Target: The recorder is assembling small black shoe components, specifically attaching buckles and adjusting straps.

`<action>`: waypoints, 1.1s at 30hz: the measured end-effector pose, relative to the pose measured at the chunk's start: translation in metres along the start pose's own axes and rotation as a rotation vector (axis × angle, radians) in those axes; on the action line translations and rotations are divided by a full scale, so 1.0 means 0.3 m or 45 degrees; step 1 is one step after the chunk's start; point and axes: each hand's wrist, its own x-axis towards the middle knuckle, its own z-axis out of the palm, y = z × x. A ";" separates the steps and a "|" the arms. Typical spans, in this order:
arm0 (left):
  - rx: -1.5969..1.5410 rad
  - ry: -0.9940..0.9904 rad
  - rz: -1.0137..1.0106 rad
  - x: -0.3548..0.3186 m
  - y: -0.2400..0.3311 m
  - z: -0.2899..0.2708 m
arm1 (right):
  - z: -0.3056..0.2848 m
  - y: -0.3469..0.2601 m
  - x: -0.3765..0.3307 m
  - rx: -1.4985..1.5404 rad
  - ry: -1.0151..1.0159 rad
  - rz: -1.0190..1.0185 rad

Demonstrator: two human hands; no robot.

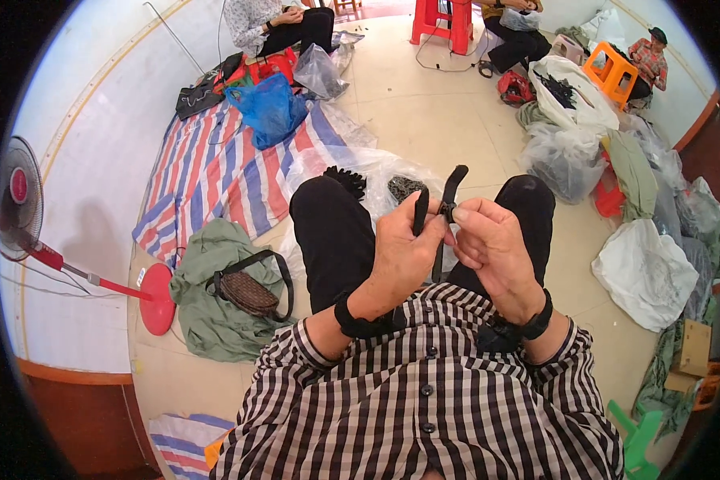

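Note:
Above my lap I hold a black strap (454,181) with both hands, and a small dark buckle-like piece (446,211) sits on it. My left hand (398,260) is closed round the strap, its thumb close to the piece. Thumb and fingers of my right hand (488,232) pinch at the piece from the other side. Part of the strap hangs below the fingers; the rest is hidden by the hands. Past my knees, a bundle of black straps (346,182) and a heap of small dark pieces (406,188) lie on clear plastic sheeting (316,166).
To the left stand a red fan (157,300) and a brown pouch (248,294) on green cloth (208,256). Striped sheeting (216,172) covers floor beyond. White sacks (644,272) and plastic bags (564,164) line the right. Several people sit farther off near stools (612,72).

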 end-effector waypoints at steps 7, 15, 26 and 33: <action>0.077 -0.006 0.092 0.001 0.010 -0.005 | -0.005 -0.016 -0.005 0.039 -0.047 0.091; 0.118 -0.059 0.114 -0.004 0.007 -0.012 | -0.019 -0.032 -0.008 -0.005 -0.075 0.158; 0.293 -0.115 0.125 -0.003 0.027 -0.027 | -0.047 -0.027 0.015 0.026 -0.171 0.241; 0.454 -0.193 0.153 0.002 0.053 -0.035 | -0.064 -0.024 0.024 0.110 -0.242 0.305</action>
